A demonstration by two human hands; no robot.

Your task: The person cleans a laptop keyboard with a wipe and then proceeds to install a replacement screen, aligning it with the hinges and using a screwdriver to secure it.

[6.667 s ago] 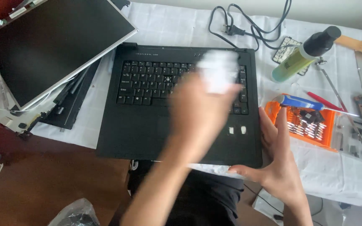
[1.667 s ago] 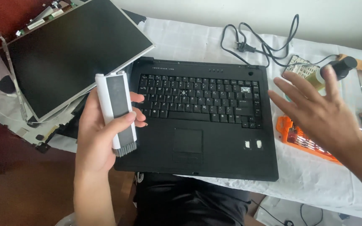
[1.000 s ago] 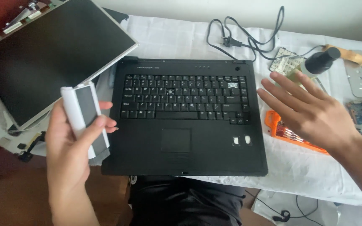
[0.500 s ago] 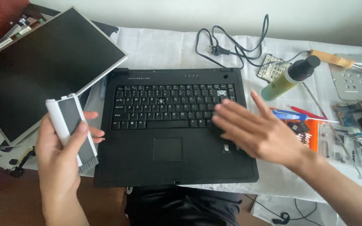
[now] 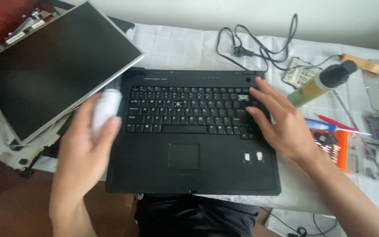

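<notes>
Laptop base [image 5: 194, 162] lies flat, centre of the cloth-covered table [image 5: 176, 44]. Right hand [image 5: 281, 123], fingers spread, presses its right keys, steadying it. Left hand [image 5: 84, 149] grips a white brush tool [image 5: 106, 109] at its left edge.

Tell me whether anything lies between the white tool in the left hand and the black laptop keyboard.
Nothing visible does. The left hand holds the white oblong tool just off the left edge of the black laptop keyboard; the right hand rests on the keyboard's far right side.
</notes>
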